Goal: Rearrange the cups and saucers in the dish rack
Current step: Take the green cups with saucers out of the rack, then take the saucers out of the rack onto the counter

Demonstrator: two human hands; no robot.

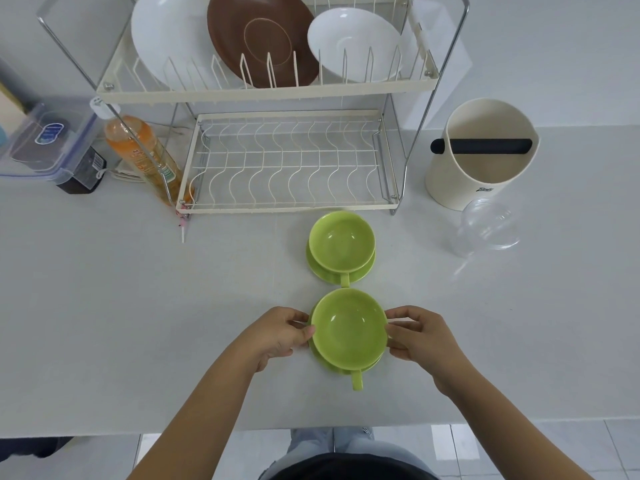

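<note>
Both hands, left hand (282,336) and right hand (420,336), are pinching the near saucer (375,362) under its cup (349,329), seemingly steadying them for lifting together.

Most of the near saucer (320,360) lay hidden under its cup (349,329), only a thin rim showing. Behind that cup, the far saucer (313,263) was likewise mostly covered. The dish rack (266,90) beyond ran past the top edge, which also cut off the white plate (166,39) and brown plate (259,36). Left of the rack, the bottle (138,147) label was too blurred to read.
</note>
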